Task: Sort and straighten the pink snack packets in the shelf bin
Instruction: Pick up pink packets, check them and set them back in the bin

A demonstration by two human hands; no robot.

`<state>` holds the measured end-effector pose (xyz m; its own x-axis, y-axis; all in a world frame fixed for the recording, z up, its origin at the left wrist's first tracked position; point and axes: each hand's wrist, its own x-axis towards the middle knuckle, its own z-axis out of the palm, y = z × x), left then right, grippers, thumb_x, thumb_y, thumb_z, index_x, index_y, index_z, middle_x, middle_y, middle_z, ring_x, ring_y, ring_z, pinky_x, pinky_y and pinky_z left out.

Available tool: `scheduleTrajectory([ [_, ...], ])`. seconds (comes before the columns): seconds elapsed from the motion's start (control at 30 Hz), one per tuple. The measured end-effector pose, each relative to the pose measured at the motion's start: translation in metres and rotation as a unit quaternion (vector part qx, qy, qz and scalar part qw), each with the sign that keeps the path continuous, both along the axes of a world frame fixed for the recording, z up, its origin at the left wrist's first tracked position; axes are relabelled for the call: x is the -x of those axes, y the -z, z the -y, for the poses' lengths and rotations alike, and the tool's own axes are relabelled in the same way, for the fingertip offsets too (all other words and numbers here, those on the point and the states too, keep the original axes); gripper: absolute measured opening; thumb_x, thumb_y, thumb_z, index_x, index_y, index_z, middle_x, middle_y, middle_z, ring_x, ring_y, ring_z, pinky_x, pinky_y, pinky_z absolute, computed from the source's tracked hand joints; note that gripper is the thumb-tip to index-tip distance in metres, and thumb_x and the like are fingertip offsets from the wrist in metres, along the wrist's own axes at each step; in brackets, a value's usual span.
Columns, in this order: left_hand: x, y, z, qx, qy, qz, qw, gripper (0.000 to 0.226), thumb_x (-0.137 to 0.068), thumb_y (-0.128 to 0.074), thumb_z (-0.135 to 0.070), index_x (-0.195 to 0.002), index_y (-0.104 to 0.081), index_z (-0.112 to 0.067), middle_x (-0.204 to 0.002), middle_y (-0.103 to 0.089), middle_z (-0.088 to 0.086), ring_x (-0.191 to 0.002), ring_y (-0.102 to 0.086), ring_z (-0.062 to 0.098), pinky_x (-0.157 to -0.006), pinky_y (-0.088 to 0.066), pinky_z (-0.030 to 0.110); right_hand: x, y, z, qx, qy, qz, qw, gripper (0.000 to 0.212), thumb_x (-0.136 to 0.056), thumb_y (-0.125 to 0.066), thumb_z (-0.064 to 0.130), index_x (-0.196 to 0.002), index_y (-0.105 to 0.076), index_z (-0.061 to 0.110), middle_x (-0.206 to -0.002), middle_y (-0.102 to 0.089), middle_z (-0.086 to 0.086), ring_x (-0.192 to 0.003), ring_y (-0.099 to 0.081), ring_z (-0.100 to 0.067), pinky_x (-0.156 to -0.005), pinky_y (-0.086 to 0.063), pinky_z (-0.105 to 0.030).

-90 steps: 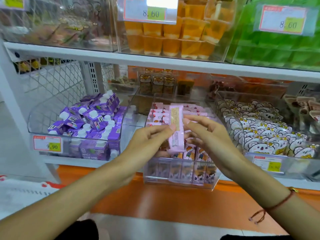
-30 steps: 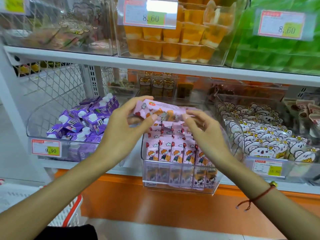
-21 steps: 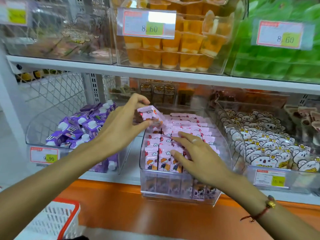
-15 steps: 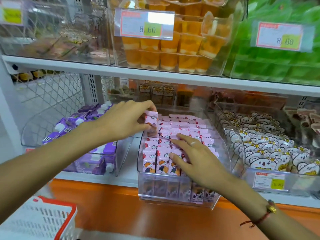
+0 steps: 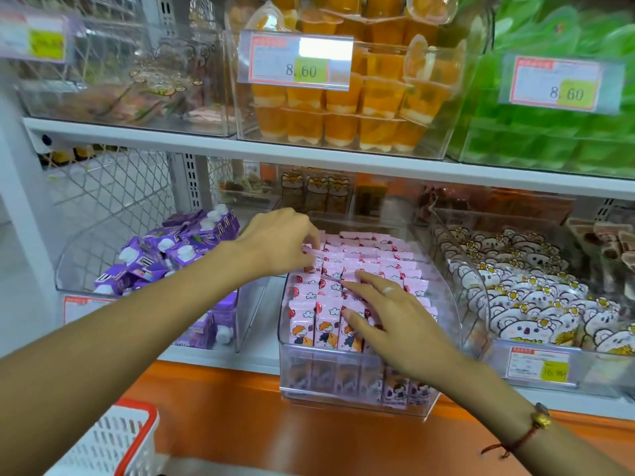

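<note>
Mid-tidy: left hand [image 5: 278, 240] tucking a packet [image 5: 311, 250] into the bin's [image 5: 354, 389] back-left row, fingers curled on it. Right hand [image 5: 388, 314] flat, fingers spread over front packets [image 5: 302, 321]. Next, probably: seat it upright.

Left fingertips [image 5: 311, 250] perhaps hidden among pink packets [image 5: 357, 266]

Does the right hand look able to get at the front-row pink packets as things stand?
Probably yes. The right hand already lies flat on the pink packets, and the bin is open on top; the left hand works further back, out of its way.
</note>
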<state>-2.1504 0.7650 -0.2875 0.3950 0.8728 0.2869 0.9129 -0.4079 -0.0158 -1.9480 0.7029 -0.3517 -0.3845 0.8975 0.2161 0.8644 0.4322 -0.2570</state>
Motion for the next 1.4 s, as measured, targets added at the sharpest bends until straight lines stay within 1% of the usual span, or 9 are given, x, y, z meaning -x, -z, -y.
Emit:
scheduleTrajectory([
  [0.17,0.011,0.032,0.057,-0.084,-0.022,0.314,0.946,0.041,-0.085,-0.068,-0.034,-0.124,-0.054,-0.035,-0.121,-0.055,-0.019,-0.105,-0.055,0.004,-0.08,-0.048,0.029,0.006,-0.014,-0.01,-0.048,-0.001,-0.015,0.999,0.038,-0.1,-0.041,0.037,-0.132,-0.054,0.021,-0.136,-0.054,-0.002,-0.126,-0.044,-0.021,-0.102,-0.036,-0.032],
  [0.27,0.009,0.054,0.084,-0.006,-0.059,0.423,0.904,0.052,-0.082,-0.069,-0.038,-0.128,-0.045,-0.036,-0.117,-0.051,-0.022,-0.098,-0.055,-0.002,-0.083,-0.047,0.029,0.026,-0.027,-0.03,-0.079,-0.013,-0.062,0.995,0.031,-0.098,-0.048,0.028,-0.126,-0.058,0.018,-0.127,-0.059,-0.004,-0.12,-0.049,-0.023,-0.095,-0.04,-0.034],
  [0.4,0.007,0.063,0.091,0.064,-0.056,0.433,0.898,0.036,-0.09,-0.06,-0.026,-0.106,-0.044,-0.054,-0.111,-0.056,-0.028,-0.089,-0.055,-0.015,-0.08,-0.048,0.026,0.05,-0.028,-0.063,-0.024,-0.01,-0.04,0.999,0.029,-0.094,-0.057,0.026,-0.121,-0.063,0.019,-0.126,-0.061,-0.004,-0.113,-0.056,-0.021,-0.087,-0.047,-0.032],
  [0.53,0.011,0.062,0.087,0.07,-0.051,0.437,0.895,0.037,-0.092,-0.06,-0.024,-0.125,-0.053,-0.041,-0.106,-0.057,-0.025,-0.09,-0.056,-0.008,-0.085,-0.05,0.03,0.056,-0.019,-0.078,-0.012,0.002,-0.061,0.998,0.013,-0.091,-0.063,0.022,-0.096,-0.074,0.018,-0.081,-0.067,0.006,-0.065,-0.058,-0.009,-0.074,-0.055,-0.034],
  [0.67,0.009,0.058,0.087,0.088,-0.057,0.462,0.881,0.035,-0.092,-0.061,-0.02,-0.117,-0.054,-0.042,-0.096,-0.055,-0.03,-0.092,-0.058,0.0,-0.088,-0.052,0.037,0.061,-0.017,-0.079,-0.002,0.006,-0.048,0.999,0.021,-0.093,-0.059,0.023,-0.09,-0.077,0.014,-0.087,-0.074,-0.001,-0.082,-0.066,-0.021,-0.077,-0.055,-0.038],
  [0.8,0.011,0.057,0.087,0.105,-0.051,0.481,0.869,0.038,-0.089,-0.064,-0.019,-0.103,-0.046,-0.05,-0.098,-0.049,-0.04,-0.089,-0.057,-0.01,-0.09,-0.048,0.03,0.055,-0.025,-0.073,0.066,-0.02,-0.06,0.996,0.039,-0.099,-0.048,0.024,-0.07,-0.063,0.003,-0.074,-0.066,-0.021,-0.059,-0.054,-0.023,-0.068,-0.053,-0.04],
  [0.93,0.011,0.057,0.09,0.111,-0.052,0.506,0.854,0.038,-0.085,-0.069,-0.022,-0.102,-0.05,-0.049,-0.1,-0.054,-0.036,-0.088,-0.059,-0.012,-0.088,-0.048,0.029,0.049,-0.025,-0.065,0.017,-0.029,-0.05,0.998,0.021,-0.09,-0.062,0.034,-0.099,-0.074,0.019,-0.113,-0.066,-0.005,-0.103,-0.057,-0.018,-0.08,-0.045,-0.029],
  [1.1,0.011,0.06,0.09,0.116,-0.053,0.516,0.847,0.036,-0.086,-0.068,-0.022,-0.109,-0.051,-0.045,-0.104,-0.056,-0.031,-0.091,-0.061,-0.007,-0.088,-0.047,0.026,0.054,-0.024,-0.067,0.025,-0.007,-0.066,0.997,0.007,-0.087,-0.068,0.029,-0.083,-0.065,0.024,-0.112,-0.062,-0.002,-0.115,-0.05,-0.025,-0.098,-0.04,-0.039],
  [1.4,0.019,0.051,0.085,0.057,-0.068,0.545,0.834,0.025,-0.096,-0.052,-0.017,-0.118,-0.057,-0.028,-0.121,-0.061,-0.011,-0.103,-0.057,0.005,-0.093,-0.047,0.033,0.044,-0.06,-0.025,-0.09,-0.02,-0.481,0.872,0.005,-0.093,-0.059,0.013,-0.088,-0.058,0.012,-0.085,-0.063,-0.001,-0.077,-0.065,-0.013,-0.074,-0.057,-0.029],
])
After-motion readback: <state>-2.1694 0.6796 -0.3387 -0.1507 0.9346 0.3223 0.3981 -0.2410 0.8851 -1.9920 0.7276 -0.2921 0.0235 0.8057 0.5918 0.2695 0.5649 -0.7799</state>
